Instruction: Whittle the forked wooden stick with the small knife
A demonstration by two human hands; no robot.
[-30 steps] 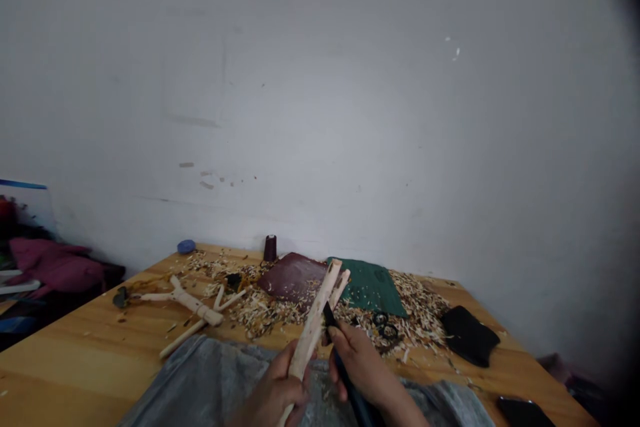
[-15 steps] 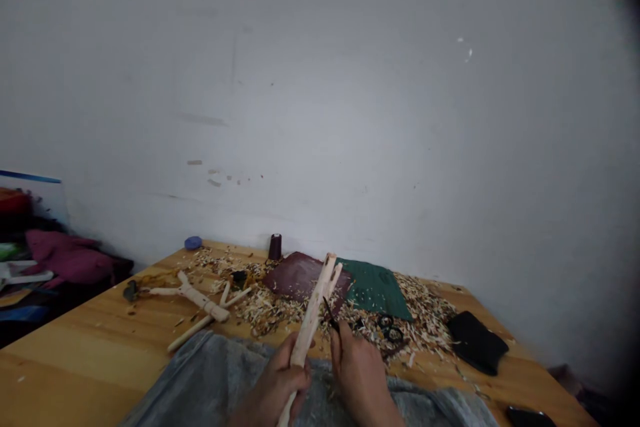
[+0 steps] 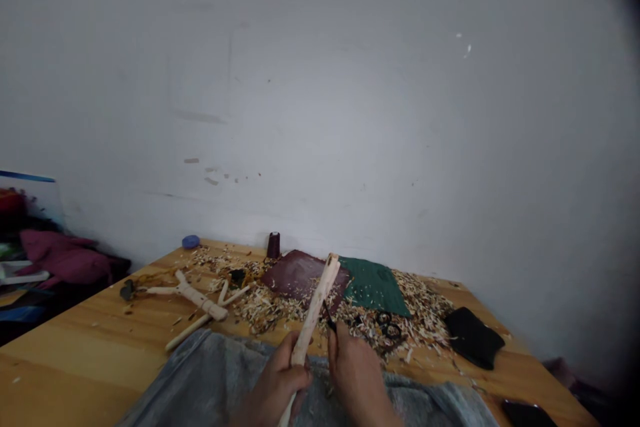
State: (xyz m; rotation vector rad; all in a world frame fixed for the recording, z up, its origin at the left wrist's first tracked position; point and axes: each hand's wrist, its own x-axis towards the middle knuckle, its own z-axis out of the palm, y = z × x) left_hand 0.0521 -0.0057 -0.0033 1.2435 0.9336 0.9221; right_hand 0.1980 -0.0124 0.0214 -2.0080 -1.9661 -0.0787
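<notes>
My left hand [image 3: 277, 383] is wrapped round a long pale peeled wooden stick [image 3: 315, 307] that slants up and to the right over the table. My right hand [image 3: 355, 373] is closed on a knife whose dark blade [image 3: 330, 321] rests against the right side of the stick, just above my fingers. The knife's handle is hidden in my fist. Both hands hover over a grey cloth [image 3: 200, 383] on my lap at the table's near edge.
The wooden table [image 3: 75, 347] is strewn with wood shavings [image 3: 420, 310]. On it lie a forked carved stick [image 3: 193, 297], maroon sheet [image 3: 295, 273], green sheet [image 3: 373, 283], scissors [image 3: 387, 325], dark thread spool [image 3: 273, 245], blue lid [image 3: 191, 241], black pouch [image 3: 474, 337] and a phone [image 3: 525, 413]. A white wall stands behind.
The stick has turned so its forked tip now shows as one end. My right hand has drawn the knife lower and closer to the stick; the handle has gone out of sight.
</notes>
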